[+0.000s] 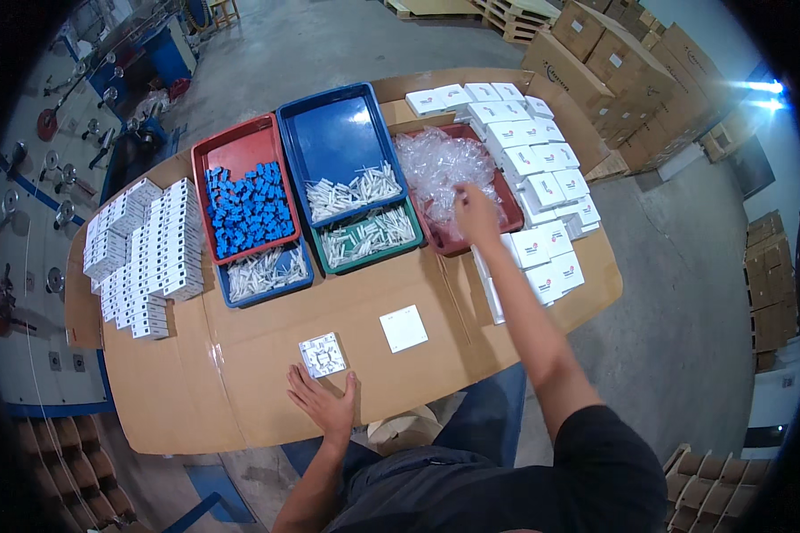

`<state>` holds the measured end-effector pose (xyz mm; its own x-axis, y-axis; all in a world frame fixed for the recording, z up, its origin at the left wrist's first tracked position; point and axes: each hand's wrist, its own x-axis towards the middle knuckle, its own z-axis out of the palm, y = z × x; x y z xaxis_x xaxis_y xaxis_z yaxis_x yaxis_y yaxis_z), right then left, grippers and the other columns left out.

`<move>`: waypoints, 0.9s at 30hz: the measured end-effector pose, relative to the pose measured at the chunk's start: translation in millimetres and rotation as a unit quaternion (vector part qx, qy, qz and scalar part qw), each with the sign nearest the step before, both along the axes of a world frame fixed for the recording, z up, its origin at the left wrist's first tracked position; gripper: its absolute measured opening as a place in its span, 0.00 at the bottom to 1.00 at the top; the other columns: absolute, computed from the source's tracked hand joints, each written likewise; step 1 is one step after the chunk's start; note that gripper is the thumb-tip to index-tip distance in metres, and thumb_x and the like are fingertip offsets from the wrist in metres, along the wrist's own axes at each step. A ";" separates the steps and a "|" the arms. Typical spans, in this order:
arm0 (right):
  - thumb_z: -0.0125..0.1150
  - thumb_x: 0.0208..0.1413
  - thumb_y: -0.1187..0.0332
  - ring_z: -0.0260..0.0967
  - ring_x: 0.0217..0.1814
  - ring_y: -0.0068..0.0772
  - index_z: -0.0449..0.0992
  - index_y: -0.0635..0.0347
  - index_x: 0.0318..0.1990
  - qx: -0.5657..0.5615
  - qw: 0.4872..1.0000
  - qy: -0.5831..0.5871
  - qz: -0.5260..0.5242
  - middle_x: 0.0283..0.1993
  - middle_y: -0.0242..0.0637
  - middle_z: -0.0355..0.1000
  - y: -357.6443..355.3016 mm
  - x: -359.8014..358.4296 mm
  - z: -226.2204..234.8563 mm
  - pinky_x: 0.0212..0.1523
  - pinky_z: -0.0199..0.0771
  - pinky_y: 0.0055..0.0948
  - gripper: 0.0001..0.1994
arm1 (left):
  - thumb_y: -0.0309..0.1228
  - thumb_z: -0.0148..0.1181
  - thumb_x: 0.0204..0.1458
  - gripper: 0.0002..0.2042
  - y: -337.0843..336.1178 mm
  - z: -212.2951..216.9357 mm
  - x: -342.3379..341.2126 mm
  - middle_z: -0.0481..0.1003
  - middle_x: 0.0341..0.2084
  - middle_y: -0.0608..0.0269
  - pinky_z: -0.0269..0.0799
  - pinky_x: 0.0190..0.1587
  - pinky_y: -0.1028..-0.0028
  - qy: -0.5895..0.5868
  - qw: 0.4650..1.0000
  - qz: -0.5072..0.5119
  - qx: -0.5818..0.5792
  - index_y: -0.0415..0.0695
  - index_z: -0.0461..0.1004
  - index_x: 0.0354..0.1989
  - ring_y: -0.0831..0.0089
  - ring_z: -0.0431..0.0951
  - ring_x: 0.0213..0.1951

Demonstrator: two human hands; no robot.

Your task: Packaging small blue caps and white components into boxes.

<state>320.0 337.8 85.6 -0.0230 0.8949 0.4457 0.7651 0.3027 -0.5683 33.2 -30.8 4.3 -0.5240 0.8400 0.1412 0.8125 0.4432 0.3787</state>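
Switch plate lies bare on the cardboard table, unbagged; left hand rests flat beside it, fingers spread, while right hand pinches into the clear bags; boxing remains

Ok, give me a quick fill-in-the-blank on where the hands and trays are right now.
1. The right hand reaches into the tray of clear ____ bags.
2. The left hand rests flat beside the small ____ plate.
3. The blue blocks lie in the ____ tray.

Missing: plastic; square; red
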 end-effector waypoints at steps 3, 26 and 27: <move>0.55 0.60 0.70 0.79 0.44 0.59 0.80 0.63 0.46 -0.032 0.990 -0.109 -0.085 0.41 0.53 0.80 89.2 13.9 13.9 0.46 0.78 0.55 0.11 | 0.54 0.71 0.46 0.54 -0.1 1.1 -2.4 0.52 0.72 0.39 0.38 0.75 0.42 -0.009 1.000 0.004 -0.008 0.32 0.50 0.73 0.45 0.47 0.76; 0.53 0.60 0.69 0.81 0.43 0.51 0.79 0.57 0.39 0.089 0.946 -0.312 -0.021 0.42 0.44 0.80 234.3 31.4 -7.2 0.44 0.80 0.46 0.08 | 0.55 0.68 0.48 0.53 9.1 3.5 -5.6 0.49 0.73 0.39 0.36 0.73 0.38 -0.011 0.999 -0.002 -0.047 0.35 0.47 0.74 0.42 0.44 0.75; 0.53 0.60 0.69 0.81 0.43 0.51 0.79 0.57 0.39 0.091 0.945 -0.313 -0.021 0.42 0.44 0.80 226.0 28.7 12.5 0.44 0.80 0.46 0.08 | 0.56 0.68 0.48 0.53 8.2 5.0 -5.3 0.49 0.73 0.39 0.36 0.74 0.38 -0.012 0.999 0.001 -0.044 0.35 0.47 0.74 0.42 0.44 0.75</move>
<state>348.7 563.8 98.1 -0.2987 0.8109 0.5032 0.9480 0.3130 0.0582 28.0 -22.7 9.4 -0.5280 0.8475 0.0538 0.8029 0.4775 0.3568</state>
